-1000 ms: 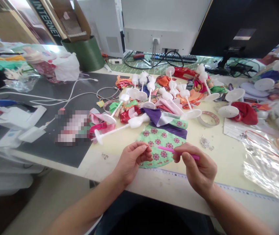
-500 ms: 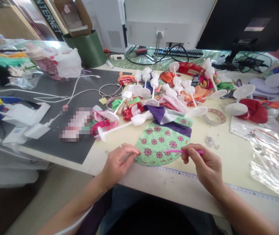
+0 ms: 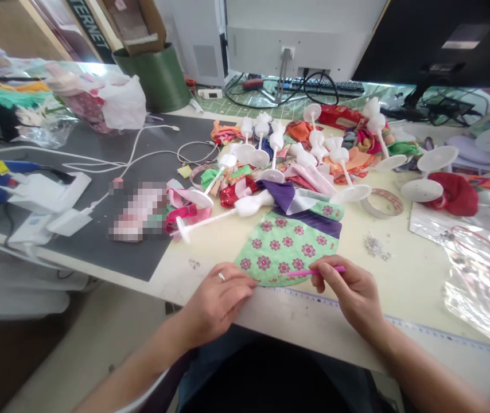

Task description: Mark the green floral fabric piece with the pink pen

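Observation:
A green fabric piece (image 3: 276,246) with pink flower prints and a purple band lies on the table in front of me, its curved edge towards me. My left hand (image 3: 221,295), with a ring on one finger, is closed at the lower left edge of the cloth, thumb and fingers together on it. Between the thumb and fingers of my right hand (image 3: 348,287) is a slim pink pen-like stick (image 3: 335,269). Its tip points left, over the fabric near the curved edge. Right of the cloth lies a small heap of tiny shiny rhinestones (image 3: 374,245).
White mannequin stands (image 3: 249,203) and colourful cloth scraps crowd behind the fabric. A tape roll (image 3: 381,203) and clear plastic bags (image 3: 473,287) lie to the right. A ruler strip (image 3: 421,328) runs along the front edge. Chargers (image 3: 70,221) and cables are on the left.
My right hand has brought the stick's tip down towards the fabric's curved edge. My left hand has turned, its back now up, and shifted slightly lower. The view has shifted slightly.

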The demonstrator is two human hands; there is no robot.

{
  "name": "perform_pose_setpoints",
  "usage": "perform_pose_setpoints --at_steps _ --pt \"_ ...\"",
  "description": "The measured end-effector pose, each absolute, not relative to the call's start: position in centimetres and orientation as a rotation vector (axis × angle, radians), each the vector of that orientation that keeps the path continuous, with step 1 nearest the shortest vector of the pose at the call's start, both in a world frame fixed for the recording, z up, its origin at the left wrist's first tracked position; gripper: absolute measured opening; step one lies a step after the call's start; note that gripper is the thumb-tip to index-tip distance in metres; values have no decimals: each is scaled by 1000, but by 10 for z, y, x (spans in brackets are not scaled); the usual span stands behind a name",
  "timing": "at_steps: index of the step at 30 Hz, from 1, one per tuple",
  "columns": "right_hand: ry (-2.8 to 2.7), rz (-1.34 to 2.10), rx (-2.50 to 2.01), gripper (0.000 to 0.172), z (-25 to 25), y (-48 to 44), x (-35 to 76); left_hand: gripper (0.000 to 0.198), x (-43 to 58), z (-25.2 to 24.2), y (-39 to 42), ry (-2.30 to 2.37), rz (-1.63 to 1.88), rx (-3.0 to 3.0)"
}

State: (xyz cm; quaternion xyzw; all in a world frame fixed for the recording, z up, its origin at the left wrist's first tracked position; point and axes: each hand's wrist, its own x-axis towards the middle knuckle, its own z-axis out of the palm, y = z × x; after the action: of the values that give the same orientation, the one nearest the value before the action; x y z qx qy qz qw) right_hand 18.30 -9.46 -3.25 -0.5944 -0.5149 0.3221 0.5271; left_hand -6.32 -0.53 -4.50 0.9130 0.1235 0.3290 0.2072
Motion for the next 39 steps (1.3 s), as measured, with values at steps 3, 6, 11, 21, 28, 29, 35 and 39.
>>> perform_pose_setpoints --at_steps 3,6,11,21,28,29,35,39 --pt "-1229 780 -1434 18 -33 -93 182 17 -58 -47 -15 292 864 2682" --pt "-1235 793 -1449 19 -32 -92 182 19 -53 -49 -22 268 821 2825" --pt "-1264 810 -1461 21 -29 -90 180 21 -47 -51 -23 247 824 2898" --pt "-1284 814 -1487 24 -27 -88 179 22 -44 -50 -21 285 772 2886" --pt "-1314 793 -1499 23 -28 -88 179 22 -45 -51 -21 283 777 2877" --pt "-1322 790 -1502 23 -28 -88 179 22 -45 -52 -21 283 771 2877" --pt "-1385 748 -1503 23 -30 -88 180 21 -45 -52 -22 276 768 2894" --pt "-1399 731 -1513 23 -29 -88 179 22 -44 -52 -21 286 763 2914"
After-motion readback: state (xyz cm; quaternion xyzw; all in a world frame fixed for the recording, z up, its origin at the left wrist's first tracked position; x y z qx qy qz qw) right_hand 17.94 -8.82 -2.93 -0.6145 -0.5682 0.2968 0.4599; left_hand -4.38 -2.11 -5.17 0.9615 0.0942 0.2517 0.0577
